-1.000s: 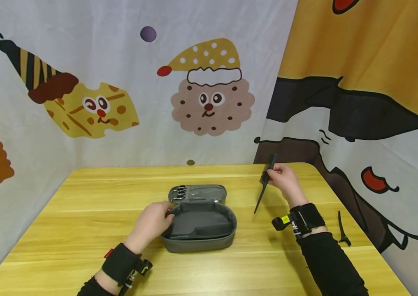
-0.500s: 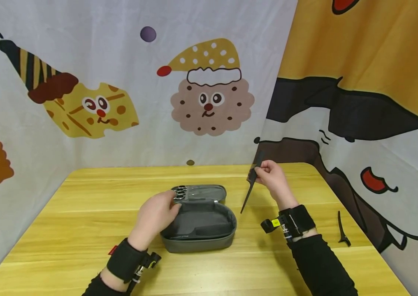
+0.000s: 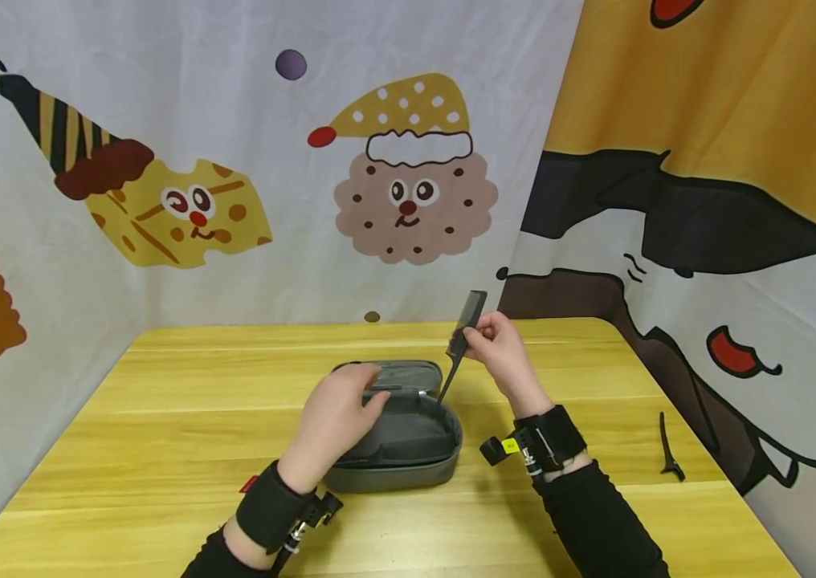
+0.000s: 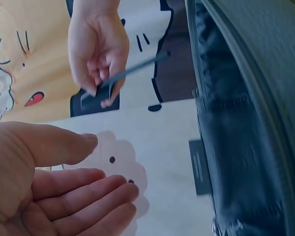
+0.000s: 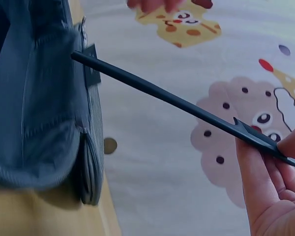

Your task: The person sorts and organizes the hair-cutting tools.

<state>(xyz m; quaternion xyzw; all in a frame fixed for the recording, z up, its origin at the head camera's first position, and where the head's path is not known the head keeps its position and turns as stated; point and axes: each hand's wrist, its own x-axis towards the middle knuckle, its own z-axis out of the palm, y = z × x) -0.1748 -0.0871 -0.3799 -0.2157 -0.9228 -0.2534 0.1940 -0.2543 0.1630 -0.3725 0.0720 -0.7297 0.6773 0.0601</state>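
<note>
A dark tail comb [image 3: 474, 310] is pinched between the thumb and fingers of my right hand [image 3: 507, 357]. It tilts with its toothed end up, and its thin tail [image 5: 162, 96] points down at the right rear rim of a grey zip case [image 3: 389, 479]. The case stands unzipped, its lid [image 3: 417, 374] folded back behind it. Over the case's left side is my left hand [image 3: 339, 411], holding nothing, thumb apart from the loosely extended fingers [image 4: 88, 194]. That hand covers the left end of the lid.
A black hair clip [image 3: 670, 464] lies on the wooden table [image 3: 162, 449] near its right edge. A dark flat shape [image 3: 418, 451] lies along the front inside the case. A printed curtain [image 3: 234, 297] hangs behind the table.
My right hand has carried the comb leftward to the case's rear right rim. My left hand has moved from the case's left rim rightward over it, now hiding the scissors in the lid.
</note>
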